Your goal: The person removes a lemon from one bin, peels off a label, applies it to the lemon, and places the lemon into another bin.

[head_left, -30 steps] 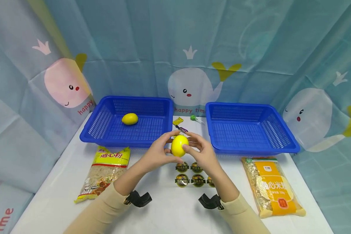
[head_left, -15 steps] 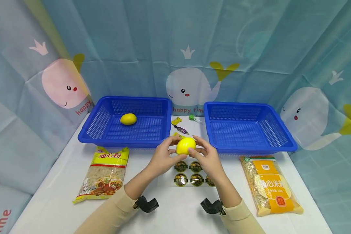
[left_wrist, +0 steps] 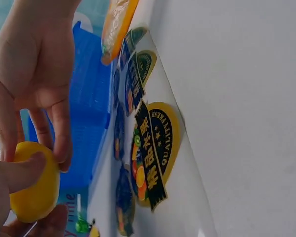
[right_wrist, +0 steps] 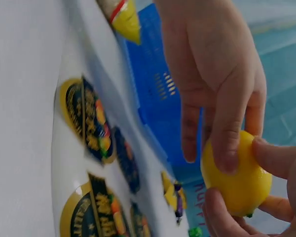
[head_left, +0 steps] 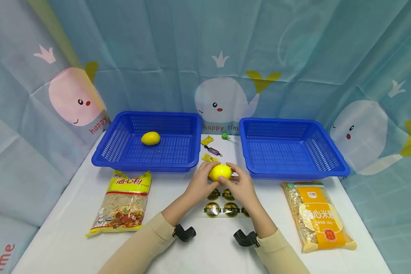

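Lemon (head_left: 220,172) held between both hands, low over the white worktop (head_left: 72,243), in the gap between the two blue baskets. Left hand (head_left: 202,182) curled round its left side, thumb on top; right hand (head_left: 240,185) grasping the right side with bent fingertips (right_wrist: 226,159). Both grips closed on the fruit, forearms in beige sleeves coming forward from the near edge.

Directly under the hands, sheet of round black-and-yellow stickers (head_left: 222,203), with small letters too blurred to read. Behind the lemon, a few wrapped candies (head_left: 209,148) and a green lollipop (head_left: 227,137). Second lemon (head_left: 150,138) lying in the left basket (head_left: 123,161); right basket (head_left: 332,169) beside it. Yellow noodle packet (head_left: 125,203) at left, printed with red Chinese characters; orange packet (head_left: 316,217) at right, printed with white Chinese characters. On the whale curtain (head_left: 226,102) behind, "happy tim" readable.

Compared with half a second ago: lemon lower and closer to the sticker sheet, both hands brought down with it, grasp unchanged.
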### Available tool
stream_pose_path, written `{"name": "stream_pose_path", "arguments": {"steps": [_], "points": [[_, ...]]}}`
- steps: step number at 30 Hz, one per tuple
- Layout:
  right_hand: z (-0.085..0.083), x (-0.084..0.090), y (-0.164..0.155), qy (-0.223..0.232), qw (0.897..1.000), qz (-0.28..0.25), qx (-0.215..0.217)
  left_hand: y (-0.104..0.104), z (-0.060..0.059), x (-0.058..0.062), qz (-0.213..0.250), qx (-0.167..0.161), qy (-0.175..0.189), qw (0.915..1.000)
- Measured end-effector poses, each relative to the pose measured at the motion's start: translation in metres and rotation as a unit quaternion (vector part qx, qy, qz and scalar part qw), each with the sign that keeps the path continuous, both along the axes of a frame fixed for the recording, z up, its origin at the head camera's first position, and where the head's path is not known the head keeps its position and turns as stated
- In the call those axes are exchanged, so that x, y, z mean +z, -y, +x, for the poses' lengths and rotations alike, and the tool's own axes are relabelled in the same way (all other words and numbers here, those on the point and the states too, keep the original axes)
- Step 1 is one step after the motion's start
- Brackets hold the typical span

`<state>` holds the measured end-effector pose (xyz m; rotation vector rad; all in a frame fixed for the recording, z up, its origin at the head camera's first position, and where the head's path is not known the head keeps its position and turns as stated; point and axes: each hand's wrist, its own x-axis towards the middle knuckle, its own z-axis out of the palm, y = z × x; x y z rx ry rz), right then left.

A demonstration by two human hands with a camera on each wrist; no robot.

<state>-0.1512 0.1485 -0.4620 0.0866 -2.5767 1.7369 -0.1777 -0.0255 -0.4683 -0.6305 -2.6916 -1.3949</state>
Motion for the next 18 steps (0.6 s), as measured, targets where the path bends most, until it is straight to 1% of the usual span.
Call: {"name": "stream_pose_path", "arguments": {"steps": [3, 5, 7, 11, 15, 18], "points": [[-0.007, -0.006, 0.001, -0.011, 0.999, 0.039, -0.001, -0.002, -0.010, -0.005, -0.017, 0.009, 0.021, 0.9996], [-0.013, -0.009, 0.001, -0.006, 0.998, 0.055, -0.001, -0.002, -0.016, -0.010, -0.022, 0.011, 0.032, 0.9992], [-0.018, -0.013, 0.000, 0.004, 0.998, 0.064, 0.001, 0.000, -0.022, -0.014, -0.019, 0.009, 0.045, 0.9988], [-0.028, -0.019, -0.005, 0.025, 0.998, 0.061, 0.001, 0.002, -0.030, -0.021, 0.001, -0.004, 0.062, 0.9980], [-0.034, -0.024, -0.010, 0.037, 0.997, 0.065, 0.000, 0.001, -0.034, -0.026, 0.001, -0.008, 0.064, 0.9979], [-0.037, -0.028, -0.012, 0.044, 0.996, 0.074, 0.003, 0.000, -0.036, -0.029, -0.009, -0.001, 0.060, 0.9982]]}}
